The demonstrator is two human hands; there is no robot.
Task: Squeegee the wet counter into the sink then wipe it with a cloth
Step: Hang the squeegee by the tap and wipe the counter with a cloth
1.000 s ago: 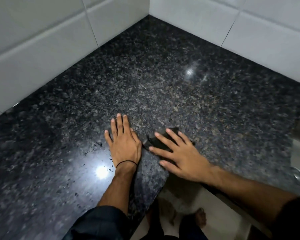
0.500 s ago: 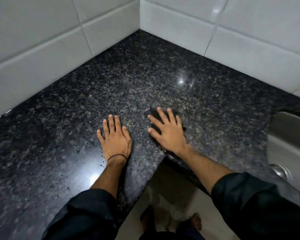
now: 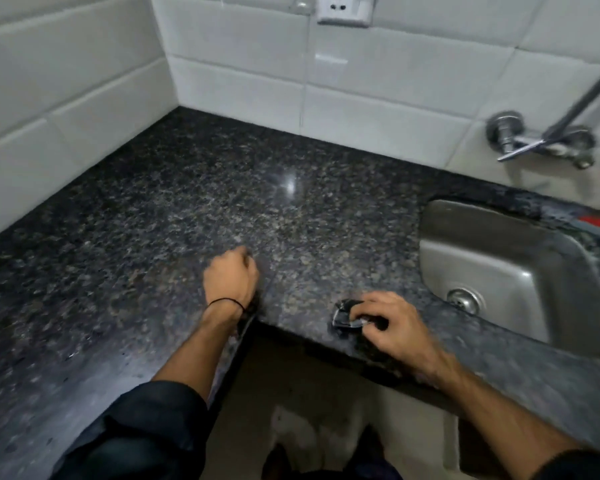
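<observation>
Right hand bunches cloth, probably, at counter front edge.

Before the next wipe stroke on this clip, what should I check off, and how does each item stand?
1. Cloth in the grip of the right hand: ok, bunched under the fingers near the counter's front edge.
2. Left hand out of the wiping path: ok, it sits as a closed fist on the counter, left of the cloth.
3. Route to the sink: ok, bare stone lies between cloth and basin.
4. Counter free of water: cannot tell, the frame is blurred.
5. Squeegee put away: cannot tell, none is in view.
6. Tap shut: ok, no stream shows.
</observation>
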